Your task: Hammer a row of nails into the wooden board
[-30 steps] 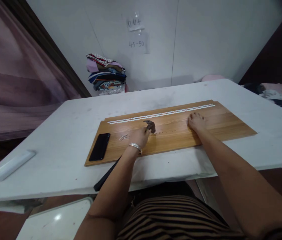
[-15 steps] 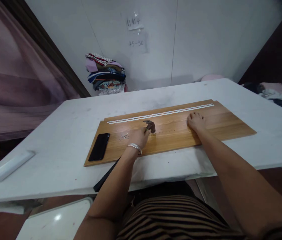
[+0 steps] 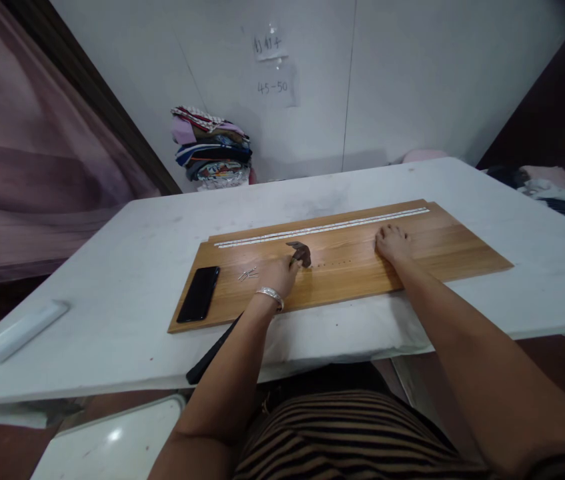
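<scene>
A long wooden board (image 3: 452,250) lies on the white table (image 3: 127,267). My left hand (image 3: 278,272), a silver bracelet on its wrist, is closed round a hammer just below its dark head (image 3: 300,252); the black handle (image 3: 207,361) runs back under my forearm past the table edge. The head rests on the board at the left end of a row of small dark dots (image 3: 335,264). My right hand (image 3: 391,242) lies palm down on the board to the right, holding nothing. A few loose nails (image 3: 248,273) lie left of my left hand.
A black phone (image 3: 199,293) lies on the board's left end. A thin metal strip (image 3: 322,228) runs along the board's far edge. A white bar (image 3: 19,330) sits at the table's left. Folded clothes (image 3: 212,150) are stacked by the wall.
</scene>
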Action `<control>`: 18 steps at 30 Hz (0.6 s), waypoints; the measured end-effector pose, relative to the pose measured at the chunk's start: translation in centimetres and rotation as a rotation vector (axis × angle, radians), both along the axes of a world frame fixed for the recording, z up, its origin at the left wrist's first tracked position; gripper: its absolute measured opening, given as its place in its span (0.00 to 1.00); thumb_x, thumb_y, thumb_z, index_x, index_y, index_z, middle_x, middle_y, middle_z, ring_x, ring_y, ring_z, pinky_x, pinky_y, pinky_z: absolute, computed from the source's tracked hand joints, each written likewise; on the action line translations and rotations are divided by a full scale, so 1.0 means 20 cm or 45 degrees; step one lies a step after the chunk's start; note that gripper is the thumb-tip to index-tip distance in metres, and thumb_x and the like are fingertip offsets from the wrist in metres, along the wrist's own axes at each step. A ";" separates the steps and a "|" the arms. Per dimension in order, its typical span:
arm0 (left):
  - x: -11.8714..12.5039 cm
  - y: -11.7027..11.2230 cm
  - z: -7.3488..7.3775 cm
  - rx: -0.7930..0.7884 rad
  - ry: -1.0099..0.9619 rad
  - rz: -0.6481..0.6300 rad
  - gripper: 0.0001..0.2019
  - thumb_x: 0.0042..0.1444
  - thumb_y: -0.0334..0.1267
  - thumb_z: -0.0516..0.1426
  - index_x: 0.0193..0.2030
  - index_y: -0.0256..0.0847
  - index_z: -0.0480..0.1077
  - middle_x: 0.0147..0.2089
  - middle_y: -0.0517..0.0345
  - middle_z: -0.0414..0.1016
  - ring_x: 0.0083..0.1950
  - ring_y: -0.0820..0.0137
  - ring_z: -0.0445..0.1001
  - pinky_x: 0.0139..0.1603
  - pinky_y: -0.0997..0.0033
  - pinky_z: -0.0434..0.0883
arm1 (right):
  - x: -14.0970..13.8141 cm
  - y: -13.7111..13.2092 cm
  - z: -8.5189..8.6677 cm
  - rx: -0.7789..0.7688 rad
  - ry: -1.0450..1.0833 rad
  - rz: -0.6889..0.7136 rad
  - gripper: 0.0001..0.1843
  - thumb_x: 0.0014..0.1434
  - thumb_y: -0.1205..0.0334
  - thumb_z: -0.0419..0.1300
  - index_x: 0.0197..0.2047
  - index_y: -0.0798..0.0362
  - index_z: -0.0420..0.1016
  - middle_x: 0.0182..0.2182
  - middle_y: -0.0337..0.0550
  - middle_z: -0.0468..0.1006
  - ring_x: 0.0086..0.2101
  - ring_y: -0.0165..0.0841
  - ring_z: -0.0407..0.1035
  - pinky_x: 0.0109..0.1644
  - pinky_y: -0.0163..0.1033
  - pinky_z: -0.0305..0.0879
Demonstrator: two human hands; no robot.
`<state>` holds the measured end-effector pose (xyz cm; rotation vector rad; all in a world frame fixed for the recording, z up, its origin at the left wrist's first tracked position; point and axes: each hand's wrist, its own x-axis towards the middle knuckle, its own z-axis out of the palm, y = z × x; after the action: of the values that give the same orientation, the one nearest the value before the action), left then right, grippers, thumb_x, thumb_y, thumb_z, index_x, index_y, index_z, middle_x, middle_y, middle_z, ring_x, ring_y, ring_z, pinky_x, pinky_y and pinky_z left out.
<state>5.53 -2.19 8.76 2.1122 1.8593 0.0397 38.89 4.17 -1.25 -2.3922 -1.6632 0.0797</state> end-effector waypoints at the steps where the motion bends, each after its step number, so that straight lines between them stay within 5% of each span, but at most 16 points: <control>1: 0.00 0.00 0.00 0.004 0.004 0.003 0.19 0.77 0.42 0.50 0.56 0.36 0.81 0.55 0.38 0.87 0.56 0.54 0.84 0.51 0.64 0.73 | 0.00 0.00 0.00 0.000 -0.002 -0.001 0.28 0.74 0.60 0.40 0.60 0.56 0.80 0.64 0.62 0.76 0.64 0.51 0.63 0.66 0.57 0.58; 11: 0.00 0.00 -0.05 -0.005 -0.076 -0.015 0.19 0.77 0.41 0.52 0.62 0.36 0.79 0.59 0.40 0.86 0.59 0.56 0.83 0.54 0.66 0.73 | 0.00 -0.01 0.01 -0.013 -0.009 -0.003 0.28 0.76 0.59 0.40 0.61 0.56 0.79 0.65 0.62 0.76 0.65 0.50 0.63 0.66 0.56 0.57; 18: -0.01 0.00 -0.03 -0.034 -0.081 -0.014 0.19 0.77 0.42 0.52 0.60 0.36 0.80 0.57 0.38 0.86 0.57 0.55 0.84 0.53 0.64 0.74 | -0.01 -0.02 0.03 -0.030 -0.018 -0.001 0.27 0.76 0.59 0.40 0.60 0.55 0.79 0.64 0.60 0.76 0.65 0.49 0.64 0.66 0.54 0.59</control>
<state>5.31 -2.16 8.21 2.0790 1.8021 0.0779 38.72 3.76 -0.70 -2.4160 -1.6764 0.0830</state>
